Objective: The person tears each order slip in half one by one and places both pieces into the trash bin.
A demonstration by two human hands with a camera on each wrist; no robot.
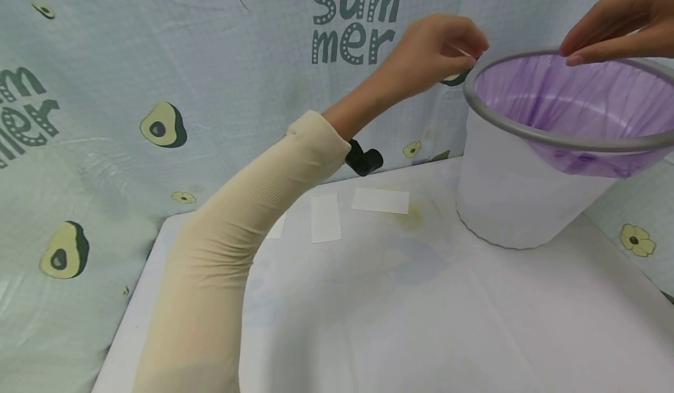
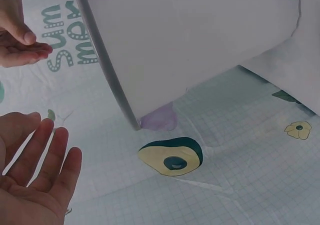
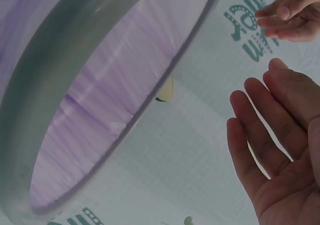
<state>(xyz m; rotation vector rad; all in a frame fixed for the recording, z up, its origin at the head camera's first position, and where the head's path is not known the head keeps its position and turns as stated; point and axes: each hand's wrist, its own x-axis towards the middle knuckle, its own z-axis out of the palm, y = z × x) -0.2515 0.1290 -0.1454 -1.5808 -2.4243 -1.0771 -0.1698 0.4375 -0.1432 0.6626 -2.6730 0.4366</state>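
Observation:
A white trash bin [image 1: 513, 200] stands upright at the right of the table. A translucent purple bag [image 1: 579, 100] lines it, folded over the top under a grey rim ring [image 1: 553, 140]. Beside the rim, on its left, my left hand [image 1: 439, 54] is raised with loosely bent fingers and nothing in them. My right hand [image 1: 626, 24] hovers over the bin's far rim, its fingertips overlapping the ring in the head view. In the right wrist view the right hand [image 3: 280, 145] is apart from the ring, its fingers relaxed and bare.
Several white paper cards [image 1: 380, 200] lie flat toward the back of the white table [image 1: 411, 317]. A black object [image 1: 364, 159] shows partly behind my left sleeve [image 1: 221, 247]. A patterned cloth [image 1: 253, 71] hangs behind the table.

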